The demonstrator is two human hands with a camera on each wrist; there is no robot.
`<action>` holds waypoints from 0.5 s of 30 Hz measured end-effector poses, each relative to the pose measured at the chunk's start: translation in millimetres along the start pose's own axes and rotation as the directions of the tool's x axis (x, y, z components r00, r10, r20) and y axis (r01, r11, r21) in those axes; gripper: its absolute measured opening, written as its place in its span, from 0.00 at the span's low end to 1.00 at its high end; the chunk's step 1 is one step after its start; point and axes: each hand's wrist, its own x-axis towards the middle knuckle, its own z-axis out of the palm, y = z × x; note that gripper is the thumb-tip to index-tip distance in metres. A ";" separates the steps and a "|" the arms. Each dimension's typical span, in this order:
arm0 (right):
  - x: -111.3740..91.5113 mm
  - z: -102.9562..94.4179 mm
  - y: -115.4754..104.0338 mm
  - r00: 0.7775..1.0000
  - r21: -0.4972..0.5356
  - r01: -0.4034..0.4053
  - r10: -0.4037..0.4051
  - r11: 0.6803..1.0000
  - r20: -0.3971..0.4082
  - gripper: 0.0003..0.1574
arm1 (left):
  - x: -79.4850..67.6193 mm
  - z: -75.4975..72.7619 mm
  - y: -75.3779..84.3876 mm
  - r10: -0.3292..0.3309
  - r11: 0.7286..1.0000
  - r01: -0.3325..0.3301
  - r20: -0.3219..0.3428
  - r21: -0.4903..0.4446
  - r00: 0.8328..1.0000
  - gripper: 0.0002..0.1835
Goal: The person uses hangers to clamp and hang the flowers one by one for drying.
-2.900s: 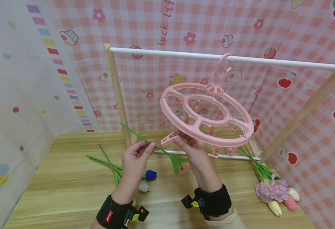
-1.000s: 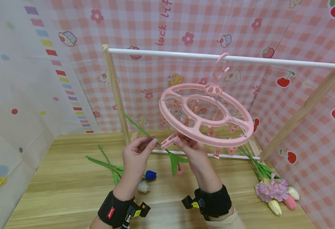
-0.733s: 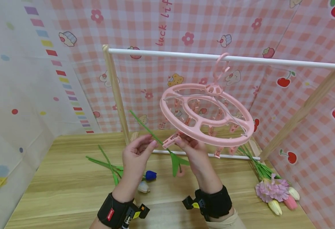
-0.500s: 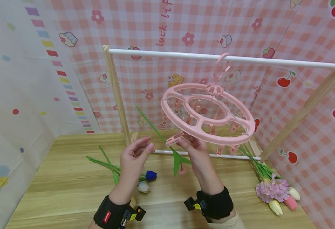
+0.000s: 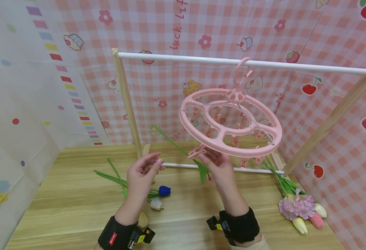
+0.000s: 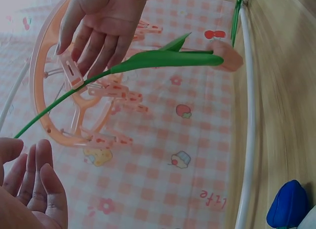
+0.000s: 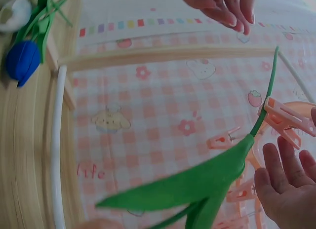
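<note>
1 flower (image 5: 203,172), its stem (image 5: 174,143) in a pink clip (image 5: 197,151), loosely spread right hand (image 5: 219,171) just right, relaxed left hand (image 5: 143,176) apart at left

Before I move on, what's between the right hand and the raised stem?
A pink clip lies between the right hand and stem; the right wrist view shows it.

Bloom (image 6: 230,59) mostly behind right hand (image 5: 219,169), head view

Green stem (image 5: 176,145) in clip (image 5: 197,151), right hand (image 5: 221,169) beside
</note>
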 end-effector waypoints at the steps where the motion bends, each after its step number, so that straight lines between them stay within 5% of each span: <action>1: -1.2 -1.1 -0.2 1.000 -0.025 0.003 -0.003 1.000 -0.003 0.25 | 0.0 -0.5 -0.8 0.001 1.000 -0.001 0.000 -0.007 1.000 0.15; 8: -10.0 -9.4 -2.1 0.995 -0.180 0.099 -0.091 0.979 0.050 0.33 | -0.3 -3.8 -3.8 0.010 1.000 -0.010 -0.008 -0.020 1.000 0.14; 15: -22.4 -20.5 -10.1 0.975 -0.327 0.205 -0.162 0.922 0.155 0.33 | 0.6 -12.2 -6.6 0.007 1.000 -0.007 -0.027 -0.001 1.000 0.14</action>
